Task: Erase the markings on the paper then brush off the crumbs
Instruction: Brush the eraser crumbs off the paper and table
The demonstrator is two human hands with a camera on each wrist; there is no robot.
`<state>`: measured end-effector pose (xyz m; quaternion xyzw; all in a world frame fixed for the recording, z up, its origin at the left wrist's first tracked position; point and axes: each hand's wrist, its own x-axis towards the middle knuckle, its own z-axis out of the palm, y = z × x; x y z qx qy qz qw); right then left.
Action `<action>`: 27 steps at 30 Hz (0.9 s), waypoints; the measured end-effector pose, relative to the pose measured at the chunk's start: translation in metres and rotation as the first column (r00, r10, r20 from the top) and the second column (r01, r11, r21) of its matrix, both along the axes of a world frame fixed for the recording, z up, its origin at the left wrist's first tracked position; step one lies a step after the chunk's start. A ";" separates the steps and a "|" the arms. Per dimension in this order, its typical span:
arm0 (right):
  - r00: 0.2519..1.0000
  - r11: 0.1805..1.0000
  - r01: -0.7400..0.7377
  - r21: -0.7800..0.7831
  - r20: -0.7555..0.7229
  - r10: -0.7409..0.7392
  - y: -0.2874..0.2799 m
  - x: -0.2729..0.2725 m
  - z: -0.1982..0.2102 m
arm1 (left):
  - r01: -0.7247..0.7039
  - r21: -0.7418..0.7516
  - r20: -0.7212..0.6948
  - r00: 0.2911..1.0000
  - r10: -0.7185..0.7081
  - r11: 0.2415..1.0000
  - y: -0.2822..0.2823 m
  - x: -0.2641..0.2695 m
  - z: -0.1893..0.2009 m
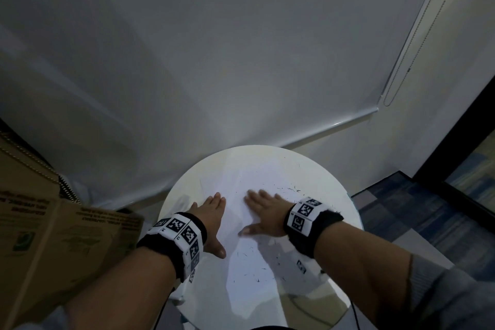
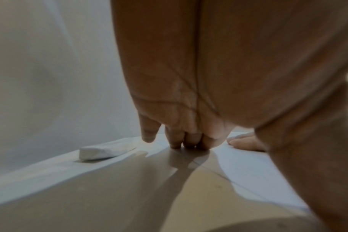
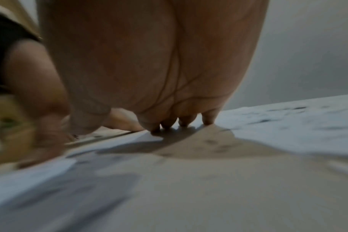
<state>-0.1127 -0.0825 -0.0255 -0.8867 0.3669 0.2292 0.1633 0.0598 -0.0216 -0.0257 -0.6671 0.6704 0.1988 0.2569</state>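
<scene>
Both hands lay flat on the sheet of paper that covered much of the round white table. The left hand had its fingers straight and close together, pointing away from the person, with the thumb spread toward the body; it held nothing and pressed the paper down, its fingertips touching the surface in the left wrist view. The right hand lay just beside it, palm down, fingers extended and slightly fanned, thumb stretched toward the left hand, likewise gripping nothing; the right wrist view, blurred, showed its fingertips on the sheet. Dark eraser crumbs were scattered on the paper just beyond and outward of the right hand's fingers, and more lay nearer the person, between the two wrists. A white eraser rested on the table off the little-finger side of the left hand, near it but apart from it. I could not tell whether any markings remained on the sheet. Each wrist wore a black band with printed square markers. A cardboard box stood well outward of the left forearm.
</scene>
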 end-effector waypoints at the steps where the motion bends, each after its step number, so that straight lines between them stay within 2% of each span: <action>1: 0.997 0.997 0.080 -0.018 -0.013 -0.080 -0.011 -0.009 0.001 | 0.000 0.008 -0.005 1.000 0.000 1.000 0.000 0.000 0.001; 3: 0.978 0.977 0.205 -0.055 -0.032 -0.207 -0.024 -0.025 0.004 | -0.006 0.019 -0.018 1.000 0.006 1.000 0.000 0.002 0.001; 4: 0.975 0.974 0.216 -0.065 -0.039 -0.218 -0.024 -0.030 0.006 | -0.012 0.022 -0.025 1.000 0.012 1.000 0.001 0.002 0.001; 9: 0.997 0.994 -0.077 0.076 0.002 0.077 0.031 -0.032 0.019 | -0.008 0.017 -0.013 1.000 0.008 1.000 -0.001 -0.001 0.001; 11: 0.993 0.986 -0.120 0.116 -0.008 0.122 0.043 -0.028 0.016 | -0.008 0.021 -0.005 1.000 0.008 1.000 -0.001 -0.002 0.001; 13: 0.998 0.993 -0.054 0.106 -0.011 0.056 0.034 -0.030 0.012 | -0.013 0.025 -0.008 1.000 0.013 1.000 -0.001 -0.001 0.000; 16: 0.987 0.988 0.155 0.019 -0.035 -0.155 0.007 -0.042 0.008 | -0.021 0.038 -0.015 1.000 0.022 0.999 -0.002 0.000 0.001; 18: 0.978 0.978 0.200 -0.053 -0.054 -0.203 0.004 -0.045 0.009 | -0.020 0.042 -0.012 1.000 0.021 0.999 -0.003 -0.001 0.001; 20: 0.995 0.995 0.098 -0.032 -0.019 -0.098 0.019 -0.037 0.013 | -0.019 0.032 -0.011 1.000 0.019 0.999 -0.003 -0.001 0.001; 23: 0.997 0.991 -0.079 0.103 0.018 0.078 0.048 -0.020 0.015 | -0.021 0.014 -0.017 1.000 0.022 1.000 -0.001 0.000 -0.001; 25: 0.995 0.989 -0.096 0.111 0.030 0.094 0.046 -0.018 0.012 | -0.019 0.012 -0.017 1.000 0.020 1.000 -0.001 0.001 -0.001; 27: 0.999 0.996 -0.022 0.083 0.029 0.019 0.028 -0.023 0.008 | -0.018 0.017 -0.023 1.000 0.019 1.000 -0.002 0.001 -0.001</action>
